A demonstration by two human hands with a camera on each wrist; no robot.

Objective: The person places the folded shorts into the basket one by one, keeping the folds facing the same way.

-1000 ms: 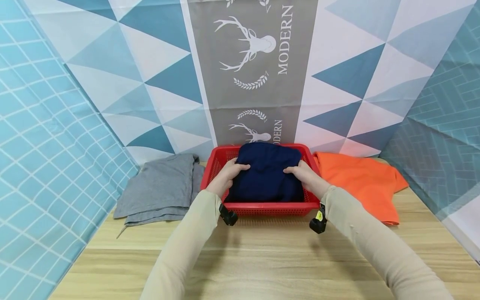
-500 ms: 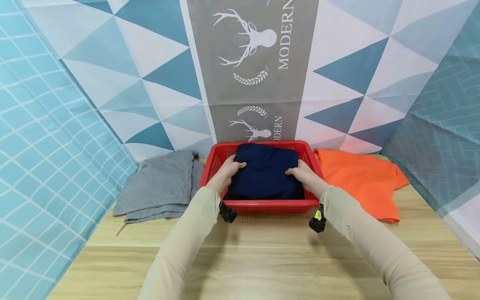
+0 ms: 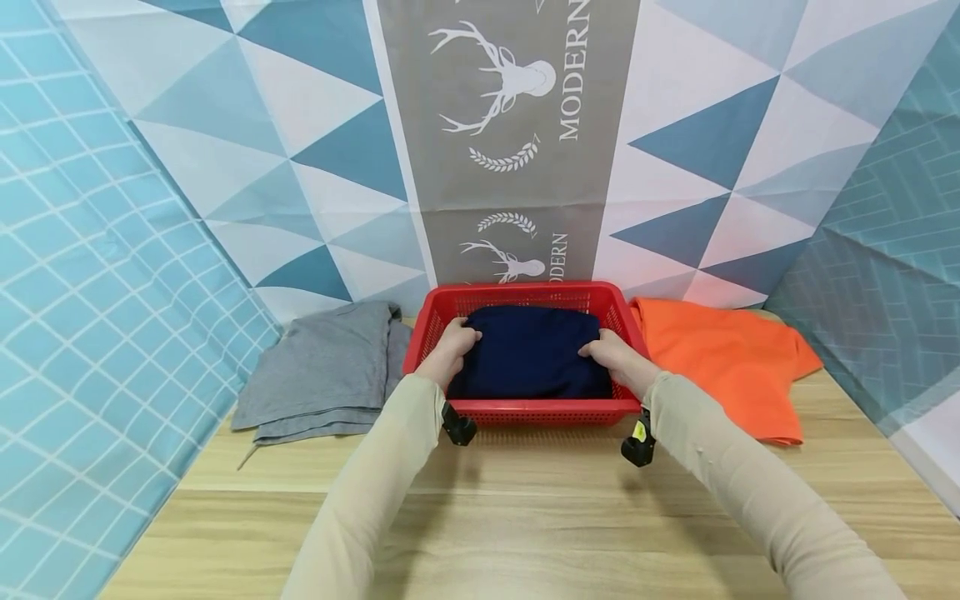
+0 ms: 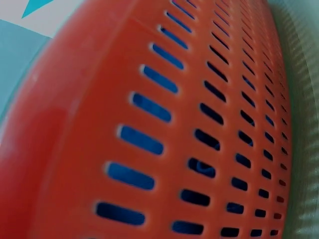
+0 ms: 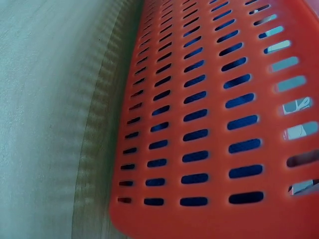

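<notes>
Hands: left hand (image 3: 451, 354) and right hand (image 3: 613, 357) grip the navy garment's (image 3: 528, 362) side edges, fingers curled.
Basket: folded bundle should settle flat inside the red basket (image 3: 525, 410), level, edges tucked.

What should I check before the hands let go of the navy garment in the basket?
1. Navy garment fully inside the red basket: ok, no cloth over the rim.
2. Left hand and right hand on the garment's sides: ok, fingers curled on it.
3. Basket flat on the wooden table: ok.
4. Grey garment and orange garment outside the basket: ok, one on each side.
5. Garment touching the basket floor: cannot tell; only blue shows through the slots.
</notes>
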